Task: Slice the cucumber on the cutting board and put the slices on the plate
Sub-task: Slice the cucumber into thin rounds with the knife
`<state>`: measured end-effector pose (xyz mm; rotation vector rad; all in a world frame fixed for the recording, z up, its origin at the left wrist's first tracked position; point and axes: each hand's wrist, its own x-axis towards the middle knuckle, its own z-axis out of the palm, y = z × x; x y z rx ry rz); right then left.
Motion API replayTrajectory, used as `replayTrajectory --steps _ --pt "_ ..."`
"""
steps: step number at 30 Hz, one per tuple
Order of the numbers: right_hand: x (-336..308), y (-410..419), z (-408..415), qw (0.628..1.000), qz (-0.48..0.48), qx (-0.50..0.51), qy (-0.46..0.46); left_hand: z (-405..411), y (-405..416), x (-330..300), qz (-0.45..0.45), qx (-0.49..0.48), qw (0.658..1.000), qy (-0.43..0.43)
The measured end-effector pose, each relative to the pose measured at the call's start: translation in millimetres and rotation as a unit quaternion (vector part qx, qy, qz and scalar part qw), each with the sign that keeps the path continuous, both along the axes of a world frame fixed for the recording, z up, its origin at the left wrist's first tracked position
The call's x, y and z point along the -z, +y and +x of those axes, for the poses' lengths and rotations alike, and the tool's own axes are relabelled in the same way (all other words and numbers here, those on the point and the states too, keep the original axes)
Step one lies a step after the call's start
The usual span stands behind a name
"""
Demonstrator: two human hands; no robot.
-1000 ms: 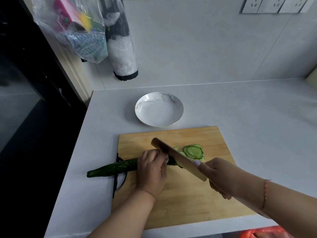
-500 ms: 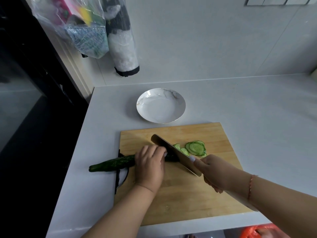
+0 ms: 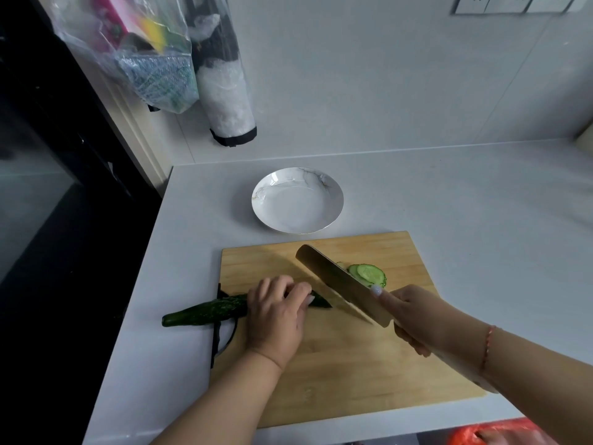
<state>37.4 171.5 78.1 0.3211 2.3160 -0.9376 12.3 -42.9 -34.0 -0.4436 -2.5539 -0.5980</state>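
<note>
Right hand [image 3: 414, 316] has a closed grip on the knife [image 3: 340, 282]; left hand [image 3: 276, 316] pins the cucumber [image 3: 205, 313] on the cutting board [image 3: 337, 380] near the counter's front-left edge. Slices [image 3: 369, 273] wait behind the blade, plate [image 3: 296, 175] empty. I'd keep fingertips curled. No readable writing anywhere.

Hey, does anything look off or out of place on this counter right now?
Mostly no. One oddity: the cucumber sticks out past the cutting board's left edge over the counter, so that end is unsupported. The plate is empty; the slices lie on the board.
</note>
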Motion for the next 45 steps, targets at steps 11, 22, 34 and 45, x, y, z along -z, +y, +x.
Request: replayTrajectory --steps 11,22,34,45 --pt "-16.0 -9.7 16.0 0.999 -0.012 -0.042 0.002 -1.8 0.4 0.5 0.020 0.005 1.000 0.009" --pt "-12.2 -12.4 12.8 0.998 0.009 -0.058 0.005 -2.1 0.3 -2.2 0.028 -0.001 1.000 0.001" --pt "9.2 -27.3 -6.3 0.995 0.057 -0.078 -0.007 -2.4 -0.8 -3.6 0.034 0.010 0.999 0.001" --pt "6.4 -25.0 -3.6 0.997 0.039 -0.071 -0.005 -1.7 -3.3 0.0 0.034 -0.008 0.999 0.011"
